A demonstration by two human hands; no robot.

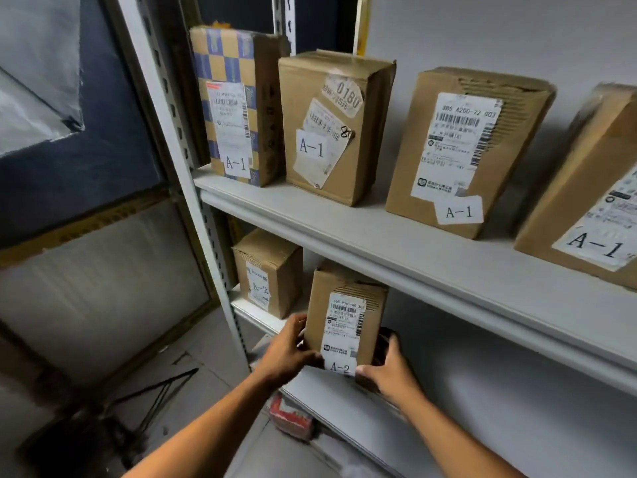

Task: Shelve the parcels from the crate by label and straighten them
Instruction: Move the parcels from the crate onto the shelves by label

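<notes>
A brown cardboard parcel labelled A-2 (344,315) stands upright at the front of the lower shelf (331,405). My left hand (289,350) grips its lower left side, and my right hand (386,370) grips its lower right corner. A smaller A-2 parcel (269,270) stands further left and deeper on the same shelf. On the upper shelf (379,243) stand several parcels labelled A-1: a blue-checked one (234,105), a plain one (331,125), another (465,150), and one cut off at the right edge (593,201).
The rack's perforated grey upright (193,174) runs down the left side of the shelves. A red and white packet (291,420) lies on a level below the lower shelf. A dark wire stand (155,401) sits on the floor to the left.
</notes>
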